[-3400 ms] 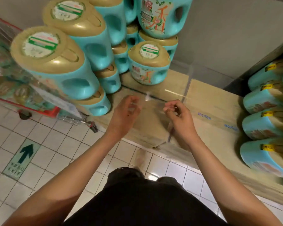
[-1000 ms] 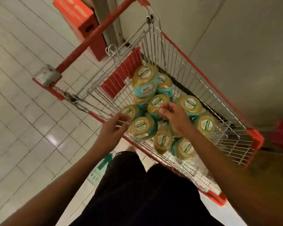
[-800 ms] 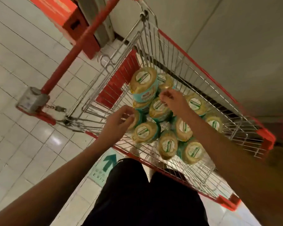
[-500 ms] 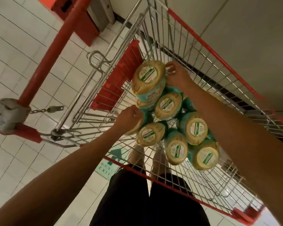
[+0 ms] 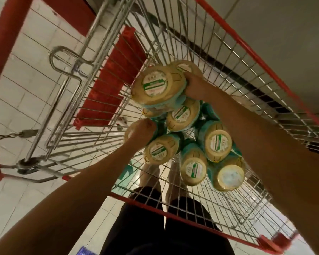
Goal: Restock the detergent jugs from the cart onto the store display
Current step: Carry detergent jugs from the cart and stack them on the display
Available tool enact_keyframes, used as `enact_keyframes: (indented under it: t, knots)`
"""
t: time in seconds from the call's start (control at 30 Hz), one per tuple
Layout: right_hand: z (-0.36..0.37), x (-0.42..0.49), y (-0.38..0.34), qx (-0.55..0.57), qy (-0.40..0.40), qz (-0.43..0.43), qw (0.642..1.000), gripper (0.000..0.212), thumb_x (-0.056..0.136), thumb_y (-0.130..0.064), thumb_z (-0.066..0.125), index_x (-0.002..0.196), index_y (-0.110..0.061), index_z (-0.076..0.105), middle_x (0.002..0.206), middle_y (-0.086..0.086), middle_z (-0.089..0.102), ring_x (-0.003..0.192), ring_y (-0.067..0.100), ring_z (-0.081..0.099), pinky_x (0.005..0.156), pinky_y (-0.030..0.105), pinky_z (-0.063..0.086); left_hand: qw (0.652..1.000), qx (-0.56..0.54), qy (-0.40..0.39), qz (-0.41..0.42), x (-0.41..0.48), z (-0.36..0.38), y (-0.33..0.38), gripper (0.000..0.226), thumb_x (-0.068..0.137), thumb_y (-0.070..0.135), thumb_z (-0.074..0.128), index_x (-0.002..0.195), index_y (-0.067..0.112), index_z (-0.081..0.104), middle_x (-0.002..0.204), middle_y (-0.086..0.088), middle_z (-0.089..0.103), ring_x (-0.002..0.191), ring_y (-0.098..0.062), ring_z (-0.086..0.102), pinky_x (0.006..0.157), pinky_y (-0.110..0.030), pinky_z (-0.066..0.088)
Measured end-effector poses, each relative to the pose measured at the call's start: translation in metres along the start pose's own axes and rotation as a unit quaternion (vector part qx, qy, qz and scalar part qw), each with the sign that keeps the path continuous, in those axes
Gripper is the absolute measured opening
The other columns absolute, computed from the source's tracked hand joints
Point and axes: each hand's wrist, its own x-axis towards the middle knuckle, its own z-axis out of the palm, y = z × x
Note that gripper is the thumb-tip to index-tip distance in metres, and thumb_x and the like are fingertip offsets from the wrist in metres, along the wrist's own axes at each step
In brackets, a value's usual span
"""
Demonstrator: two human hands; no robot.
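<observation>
The cart basket (image 5: pixel 173 30) is formed of bright wire metal with a glossy plated sheen, and its rim (image 5: pixel 234 36) is edged in smooth red plastic. The seat flap (image 5: pixel 114 80) is seen as duller red plastic. The detergent jugs (image 5: pixel 190 148) are moulded in smooth teal plastic, their caps (image 5: pixel 158 96) finished in glossy gold plastic and topped by paper-like labels (image 5: pixel 218 141). The floor tiles (image 5: pixel 20 70) are glazed and reflective. The shorts (image 5: pixel 155 232) are made of matt black cloth.

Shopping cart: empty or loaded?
Loaded. Gold-capped detergent jugs sit in the shopping cart; left hand and right hand each grip one.
</observation>
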Motion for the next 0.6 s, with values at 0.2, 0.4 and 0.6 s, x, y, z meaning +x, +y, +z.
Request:
enact_keyframes:
  t: [0.2,0.4,0.6]
  knots:
    - [0.002,-0.117,0.029,0.303,0.223,0.068,0.924,0.016,0.101,0.006,0.059,0.116,0.003,0.063,0.105,-0.003,0.075,0.094,-0.001,0.071,0.091,0.021,0.058,0.992,-0.054,-0.002,0.111,-0.013,0.024,0.041,0.025,0.106,0.018,0.053,0.112,-0.002,0.066,0.106,-0.023,0.07,0.097,-0.036,0.067,0.084,-0.044,0.054]
    - [0.024,-0.229,0.076,0.384,0.344,0.074,0.853,0.038,0.081,0.008,0.077,0.106,-0.02,0.074,0.107,0.016,0.073,0.104,0.033,0.067,0.096,0.063,0.057,0.949,0.1,0.033,0.297,0.016,0.04,0.11,0.036,0.104,0.028,0.055,0.134,0.006,0.059,0.126,-0.021,0.06,0.113,-0.042,0.06,0.082,-0.045,0.046]
    - [0.061,-0.277,0.105,0.471,0.388,0.073,0.789,0.057,0.081,0.011,0.071,0.111,-0.037,0.079,0.107,-0.007,0.081,0.1,0.012,0.076,0.084,0.035,0.063,0.926,0.316,0.047,0.2,0.065,0.065,0.17,0.073,0.102,0.056,0.051,0.152,0.004,0.04,0.153,-0.023,0.042,0.14,-0.042,0.043,0.108,-0.054,0.04]
